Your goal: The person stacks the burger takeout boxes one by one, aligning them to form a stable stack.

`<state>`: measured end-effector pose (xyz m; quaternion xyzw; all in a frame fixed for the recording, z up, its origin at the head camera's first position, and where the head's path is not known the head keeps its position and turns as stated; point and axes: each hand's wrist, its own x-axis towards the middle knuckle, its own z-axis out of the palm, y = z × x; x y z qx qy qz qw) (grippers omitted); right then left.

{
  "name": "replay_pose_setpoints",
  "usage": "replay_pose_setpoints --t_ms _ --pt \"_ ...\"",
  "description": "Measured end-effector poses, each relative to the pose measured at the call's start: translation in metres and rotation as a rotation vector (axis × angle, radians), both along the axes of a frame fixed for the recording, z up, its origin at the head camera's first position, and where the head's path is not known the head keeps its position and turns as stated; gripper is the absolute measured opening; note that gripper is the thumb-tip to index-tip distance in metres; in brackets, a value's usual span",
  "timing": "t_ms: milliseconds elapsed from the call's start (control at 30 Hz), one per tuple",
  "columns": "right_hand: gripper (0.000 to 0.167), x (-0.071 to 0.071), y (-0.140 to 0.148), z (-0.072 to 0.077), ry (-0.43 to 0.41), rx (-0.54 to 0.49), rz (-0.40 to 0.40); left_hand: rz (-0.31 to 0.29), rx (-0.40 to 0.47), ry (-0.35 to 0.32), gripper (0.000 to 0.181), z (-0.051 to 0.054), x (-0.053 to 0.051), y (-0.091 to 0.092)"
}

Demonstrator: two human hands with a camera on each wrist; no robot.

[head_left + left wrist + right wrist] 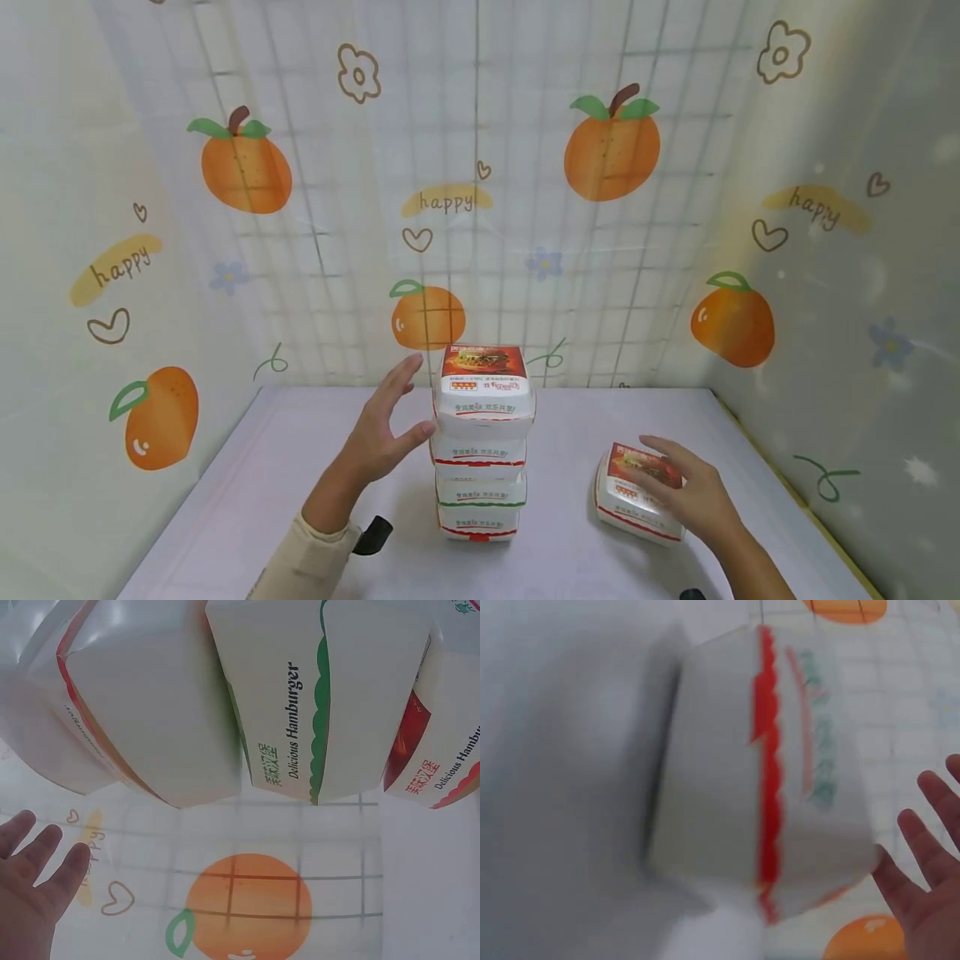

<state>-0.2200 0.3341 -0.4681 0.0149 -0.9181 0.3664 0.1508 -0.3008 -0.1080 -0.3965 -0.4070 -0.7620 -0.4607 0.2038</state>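
Observation:
Several white hamburger boxes stand in a stack (480, 454) at the middle of the table. Its top box (484, 410) carries a red burger picture; a lower box (277, 712) has a green scalloped edge. Left of the upper stack is my left hand (382, 437), thumb and fingers spread, with a gap to the boxes in the head view. To the right, a single hamburger box (637, 508) with a red edge sits slightly turned on the table. My right hand (693, 492) reaches over its right side with fingers extended; whether a fingertip touches the box I cannot tell.
The pale table (360, 533) meets a patterned curtain (525, 292) with oranges, hearts and "happy" lettering, which rises behind and on both sides. A dark wrist strap part (372, 536) sticks out beside the left sleeve (307, 558).

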Motion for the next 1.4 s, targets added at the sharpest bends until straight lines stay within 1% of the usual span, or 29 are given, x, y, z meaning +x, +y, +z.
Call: replay_pose_setpoints --t_ms 100,233,300,467,600,767,967,1100,1400 --pt "0.066 0.004 0.01 -0.01 0.007 -0.015 -0.015 -0.004 0.001 0.008 0.078 0.002 0.0 0.0" --pt "0.07 0.006 0.02 -0.021 0.019 0.021 -0.008 -0.008 0.005 0.016 0.079 0.003 -0.004 0.001" --pt "0.076 0.007 0.023 -0.024 -0.015 0.027 0.004 -0.01 0.005 0.012 0.08 0.003 -0.004 0.002" --pt "0.093 0.007 0.031 -0.031 -0.144 0.037 0.036 -0.013 -0.005 0.001 0.08 0.005 -0.006 0.004" --pt "0.1 0.008 0.034 -0.036 -0.184 0.037 0.068 -0.014 -0.011 0.004 0.08 0.005 -0.008 0.005" --pt "0.104 0.008 0.036 -0.043 -0.189 0.046 0.089 -0.016 -0.004 0.008 0.08 0.006 -0.01 0.007" --pt "0.105 0.007 0.038 -0.047 -0.188 0.096 0.084 -0.024 0.004 -0.004 0.079 0.006 -0.011 0.012" --pt "0.108 0.008 0.041 -0.05 -0.186 0.128 0.087 -0.024 0.008 0.003 0.081 0.006 -0.012 0.013" --pt "0.111 0.008 0.047 -0.058 -0.147 0.169 0.124 -0.023 0.005 0.02 0.081 0.006 -0.012 0.012"
